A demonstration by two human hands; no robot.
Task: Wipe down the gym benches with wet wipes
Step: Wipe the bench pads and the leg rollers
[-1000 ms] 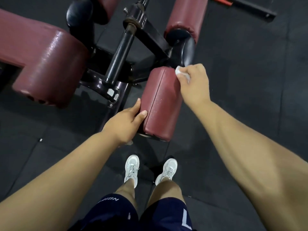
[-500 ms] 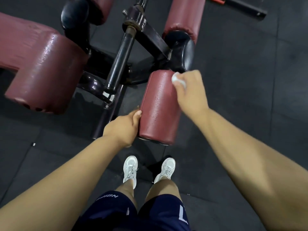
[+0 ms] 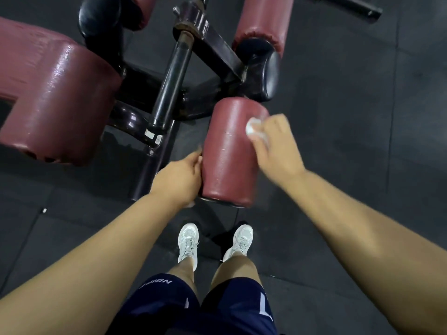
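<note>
My left hand (image 3: 180,178) is cupped, fingers curled. My right hand (image 3: 278,146) is fisted, farther out. Both arms reach forward.

The roller pad (image 3: 229,153) sits before my feet, between my hands: my left grip (image 3: 180,180) on its left side, my right grip (image 3: 273,143) pressing the wipe (image 3: 254,130) on its right. The seat pad (image 3: 55,102) lies to the left, the post (image 3: 169,85) between them.
</note>
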